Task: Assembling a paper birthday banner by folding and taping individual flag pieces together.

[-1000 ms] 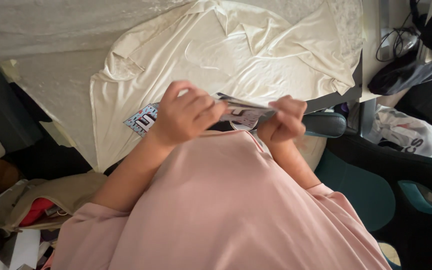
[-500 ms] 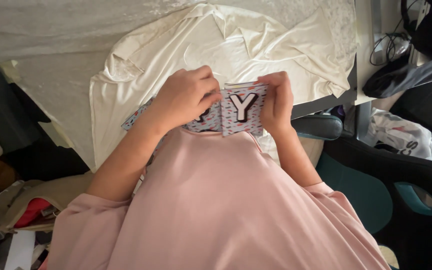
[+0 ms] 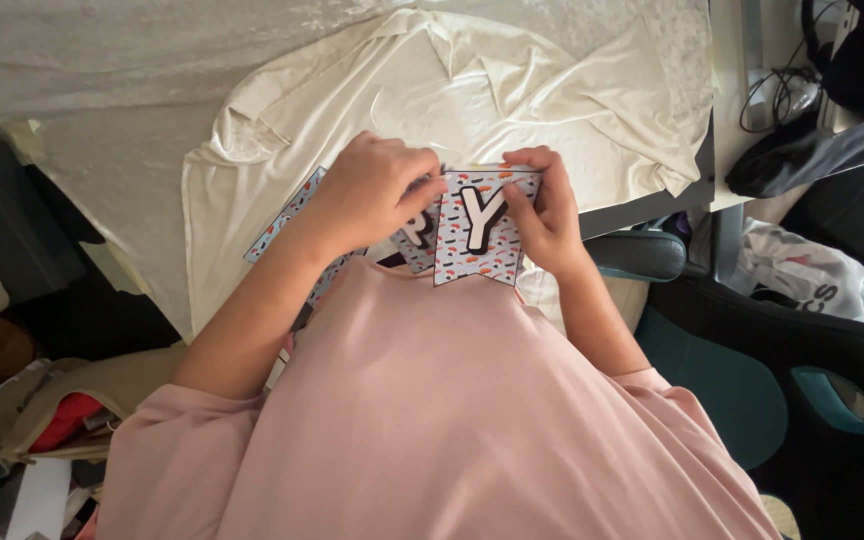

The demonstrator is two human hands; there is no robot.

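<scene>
Banner flags (image 3: 477, 230) are now tipped up flat toward the camera, where a second ago they were edge-on between the hands, so the front letter card shows fully (patterned paper, swallowtail bottom) just above the pink shirt (image 3: 472, 420). Left hand (image 3: 377, 195) pinches the stack's left side, right hand (image 3: 547, 210) its right edge, over the cream shirt (image 3: 512, 90) on the table. The cards behind are mostly covered, so no count.
</scene>
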